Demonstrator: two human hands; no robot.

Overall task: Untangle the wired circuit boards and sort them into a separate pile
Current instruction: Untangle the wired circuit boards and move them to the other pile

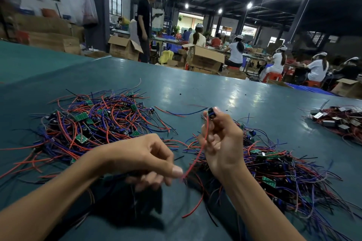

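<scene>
Right hand [221, 139] raised, fingertips pinching small wired board [211, 114]. Red wire [195, 159] hangs down from that pinch toward left hand [145, 158]. Left fingers curled, thumb tip at wire's lower end; blur there, I can't tell if wire is actually held. Tangled pile [274, 164] lies just behind and outboard of right grip; second pile [92, 123] sits beyond left hand. I see boxed parts heap [337, 121] well off to right, on teal table [195, 88].
</scene>
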